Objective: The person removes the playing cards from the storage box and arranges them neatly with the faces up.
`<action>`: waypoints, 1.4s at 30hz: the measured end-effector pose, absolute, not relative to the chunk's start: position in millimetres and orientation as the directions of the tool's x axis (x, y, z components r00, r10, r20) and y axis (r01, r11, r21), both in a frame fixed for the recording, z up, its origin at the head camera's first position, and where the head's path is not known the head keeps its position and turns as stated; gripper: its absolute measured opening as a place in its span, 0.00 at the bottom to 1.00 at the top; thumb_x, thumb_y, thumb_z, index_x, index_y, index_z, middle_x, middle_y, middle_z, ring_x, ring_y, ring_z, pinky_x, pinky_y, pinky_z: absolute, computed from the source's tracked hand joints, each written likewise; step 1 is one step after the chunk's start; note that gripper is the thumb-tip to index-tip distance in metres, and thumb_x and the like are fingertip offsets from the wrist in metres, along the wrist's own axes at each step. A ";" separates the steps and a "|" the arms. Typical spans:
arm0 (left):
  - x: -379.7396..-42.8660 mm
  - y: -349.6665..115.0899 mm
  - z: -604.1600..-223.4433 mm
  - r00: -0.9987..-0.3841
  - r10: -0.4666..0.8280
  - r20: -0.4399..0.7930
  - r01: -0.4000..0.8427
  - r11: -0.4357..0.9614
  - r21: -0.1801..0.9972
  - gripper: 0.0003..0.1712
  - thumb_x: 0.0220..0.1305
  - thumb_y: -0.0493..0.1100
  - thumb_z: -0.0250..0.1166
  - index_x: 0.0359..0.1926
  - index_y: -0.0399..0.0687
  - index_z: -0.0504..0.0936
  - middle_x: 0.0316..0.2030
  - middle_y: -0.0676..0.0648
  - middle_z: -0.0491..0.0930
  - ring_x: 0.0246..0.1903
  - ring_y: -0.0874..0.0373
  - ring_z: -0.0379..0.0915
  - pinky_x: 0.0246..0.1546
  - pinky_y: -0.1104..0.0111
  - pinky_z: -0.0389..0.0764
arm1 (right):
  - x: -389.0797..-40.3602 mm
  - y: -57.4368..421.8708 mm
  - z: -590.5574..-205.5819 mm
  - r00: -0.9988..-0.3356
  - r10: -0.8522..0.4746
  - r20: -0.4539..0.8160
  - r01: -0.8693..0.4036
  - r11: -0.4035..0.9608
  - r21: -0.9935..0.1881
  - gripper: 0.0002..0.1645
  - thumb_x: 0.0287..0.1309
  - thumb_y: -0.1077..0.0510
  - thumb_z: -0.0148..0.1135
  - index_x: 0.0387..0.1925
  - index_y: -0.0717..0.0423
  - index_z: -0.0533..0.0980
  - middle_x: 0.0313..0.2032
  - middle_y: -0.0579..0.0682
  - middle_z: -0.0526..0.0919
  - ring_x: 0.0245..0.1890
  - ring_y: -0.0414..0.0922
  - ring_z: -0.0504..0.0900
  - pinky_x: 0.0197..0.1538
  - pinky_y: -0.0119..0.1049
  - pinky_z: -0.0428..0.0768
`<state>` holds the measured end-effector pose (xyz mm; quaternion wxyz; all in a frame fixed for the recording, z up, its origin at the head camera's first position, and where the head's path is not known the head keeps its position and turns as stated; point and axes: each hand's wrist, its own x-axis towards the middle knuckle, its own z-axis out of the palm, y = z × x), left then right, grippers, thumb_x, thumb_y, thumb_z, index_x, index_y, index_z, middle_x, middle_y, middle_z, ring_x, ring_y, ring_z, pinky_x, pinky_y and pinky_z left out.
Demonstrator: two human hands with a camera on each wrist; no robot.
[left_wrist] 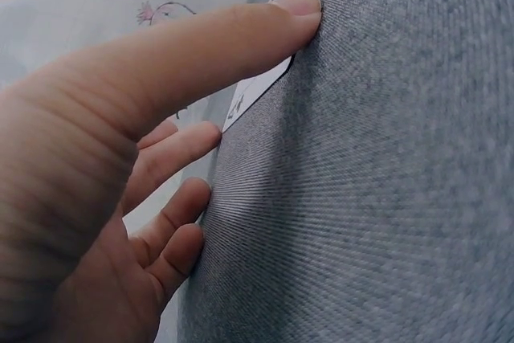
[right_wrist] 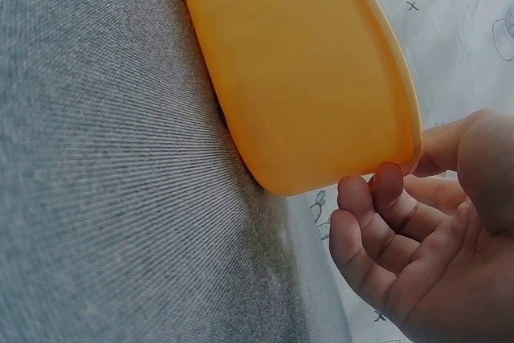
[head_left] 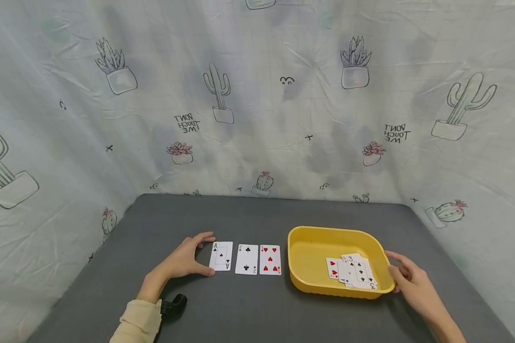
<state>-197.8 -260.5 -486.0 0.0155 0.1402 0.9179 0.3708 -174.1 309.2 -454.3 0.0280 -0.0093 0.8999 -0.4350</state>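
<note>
My left hand [head_left: 182, 257] spans the left edge of an ace of clubs [head_left: 221, 257] lying flat on the grey table. Its thumb touches the near corner and its index fingertip is at the far corner. In the left wrist view, the thumb [left_wrist: 241, 46] overlaps the white card edge and the other fingers lie by the cloth. A two of clubs [head_left: 246, 259] and a five of hearts [head_left: 270, 260] lie in a row beside the ace. My right hand [head_left: 416, 286] grips the right end of a yellow plastic tray [head_left: 313, 286], thumb at the rim and fingertips against the outer wall.
Inside the tray, at its right, several face-up playing cards [head_left: 356, 271] overlap in a loose pile. Grey cloth [head_left: 240, 314] covers the table. A pale curtain printed with cacti [head_left: 257, 119] hangs behind and along both sides. A black device [head_left: 173, 305] is strapped at my left wrist.
</note>
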 end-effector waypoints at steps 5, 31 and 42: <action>-196.1 -259.5 -486.1 -0.962 0.264 0.069 0.239 0.694 0.679 0.62 0.37 0.58 0.84 0.72 0.46 0.63 0.63 0.52 0.72 0.56 0.48 0.66 0.55 0.47 0.67 | -171.8 308.9 -451.5 -0.998 -0.061 -0.017 -0.023 0.589 -0.807 0.29 0.76 0.52 0.48 0.70 0.62 0.59 0.32 0.55 0.80 0.26 0.49 0.76 0.30 0.38 0.76; -194.5 -20.8 -426.4 -0.827 0.522 0.211 0.527 0.588 0.613 0.43 0.58 0.64 0.69 0.69 0.52 0.66 0.63 0.55 0.69 0.59 0.54 0.62 0.55 0.59 0.71 | -174.4 308.8 -456.6 -0.998 -0.055 0.015 -0.044 0.572 -0.819 0.28 0.76 0.53 0.49 0.70 0.61 0.61 0.29 0.57 0.79 0.26 0.51 0.77 0.29 0.39 0.77; -222.7 54.0 -456.7 -0.782 0.622 0.040 0.495 0.580 0.647 0.55 0.52 0.61 0.75 0.73 0.47 0.56 0.67 0.56 0.64 0.65 0.60 0.61 0.62 0.68 0.64 | -173.0 304.7 -455.0 -0.999 -0.033 -0.001 -0.018 0.574 -0.818 0.28 0.76 0.53 0.49 0.70 0.61 0.61 0.29 0.56 0.78 0.25 0.50 0.76 0.29 0.39 0.76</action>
